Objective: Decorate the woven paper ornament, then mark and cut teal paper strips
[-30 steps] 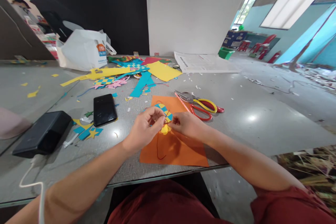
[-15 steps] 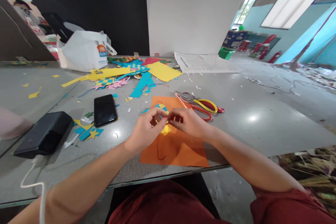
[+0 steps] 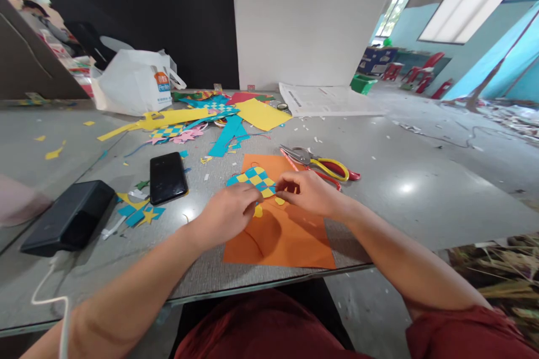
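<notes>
A blue-and-yellow checkered woven paper piece [image 3: 254,176] lies on a sheet of orange paper [image 3: 295,241] in front of me. My left hand [image 3: 231,210] is closed at its lower left edge, fingers pinched; what they hold is hidden. At its right end, the thumb and forefinger of my right hand [image 3: 304,193] pinch a thin dark thread. Small yellow paper shapes [image 3: 258,211] show between the hands. Another length of thread [image 3: 255,242] trails over the orange sheet below my left hand.
Scissors with yellow handles [image 3: 332,168] and a red-handled pair lie right of the sheet. A phone [image 3: 168,178], a black box-shaped device [image 3: 69,216] with a white cable and paper scraps are at left. Behind are a yellow sheet [image 3: 263,114], a plastic bag [image 3: 132,83] and a newspaper [image 3: 332,102].
My hands, fingertips together before, have moved apart: the left down and to the left, the right slightly rightward. More of the woven paper piece is uncovered between them.
</notes>
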The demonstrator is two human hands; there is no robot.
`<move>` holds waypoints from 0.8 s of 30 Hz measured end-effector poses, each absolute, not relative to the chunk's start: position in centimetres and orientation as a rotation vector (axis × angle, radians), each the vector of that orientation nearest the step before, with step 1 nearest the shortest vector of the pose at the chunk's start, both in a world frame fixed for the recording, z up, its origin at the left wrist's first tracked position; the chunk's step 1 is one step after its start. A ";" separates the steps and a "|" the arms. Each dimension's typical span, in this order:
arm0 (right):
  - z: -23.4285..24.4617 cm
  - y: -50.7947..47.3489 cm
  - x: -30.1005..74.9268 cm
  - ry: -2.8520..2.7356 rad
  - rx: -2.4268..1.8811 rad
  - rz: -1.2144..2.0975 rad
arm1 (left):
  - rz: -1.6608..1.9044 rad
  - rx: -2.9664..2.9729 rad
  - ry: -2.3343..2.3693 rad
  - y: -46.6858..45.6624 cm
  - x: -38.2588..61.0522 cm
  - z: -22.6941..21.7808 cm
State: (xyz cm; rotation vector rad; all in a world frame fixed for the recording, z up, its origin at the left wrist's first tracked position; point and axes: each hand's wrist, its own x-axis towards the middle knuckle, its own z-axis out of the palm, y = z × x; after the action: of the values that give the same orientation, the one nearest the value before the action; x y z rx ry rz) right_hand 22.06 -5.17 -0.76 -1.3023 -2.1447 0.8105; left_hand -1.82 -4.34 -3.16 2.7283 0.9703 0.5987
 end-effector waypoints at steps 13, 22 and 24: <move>-1.0 -5.0 22.4 -2.130 -1.311 0.899 | 0.286 2.789 0.783 -3.7 -2.2 -3.1; -0.6 -5.0 22.7 -2.148 -1.316 0.892 | 0.592 2.692 0.763 -3.5 -0.8 -4.9; -0.4 -5.0 22.7 -2.192 -1.317 0.882 | 0.595 2.692 0.770 -3.7 -0.5 -5.1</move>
State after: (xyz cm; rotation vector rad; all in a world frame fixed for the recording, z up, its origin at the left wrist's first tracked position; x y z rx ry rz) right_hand 22.73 -4.96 -0.36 -1.3173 -2.1921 0.8821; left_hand -0.49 -3.67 -5.09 2.6919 0.7705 0.5950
